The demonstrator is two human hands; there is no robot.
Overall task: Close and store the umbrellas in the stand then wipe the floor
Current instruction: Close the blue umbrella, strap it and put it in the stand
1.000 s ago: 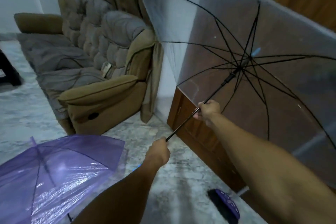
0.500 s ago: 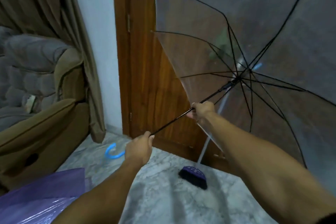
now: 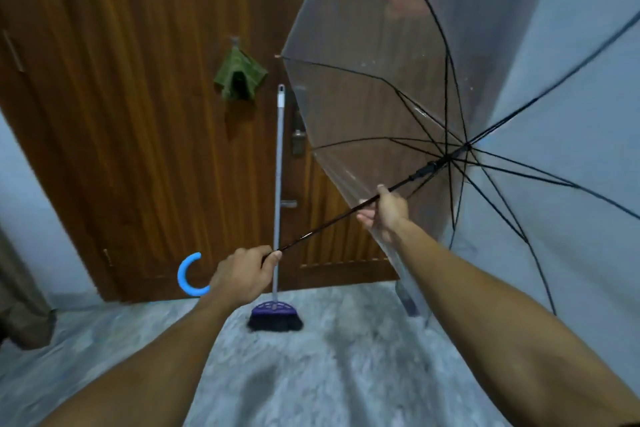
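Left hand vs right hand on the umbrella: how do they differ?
The left hand grips the shaft's low end beside the blue hook; the right hand grips higher up the umbrella, nearer the runner. The left is fisted with its back up; the right is further forward. Both curl round the same black shaft.

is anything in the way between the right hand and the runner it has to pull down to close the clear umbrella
Nothing visible. The right hand already grips the black shaft just below the runner, with only bare shaft between them. The left hand holds the shaft's lower end by the blue handle. The broom leans on the door behind, clear of that path.
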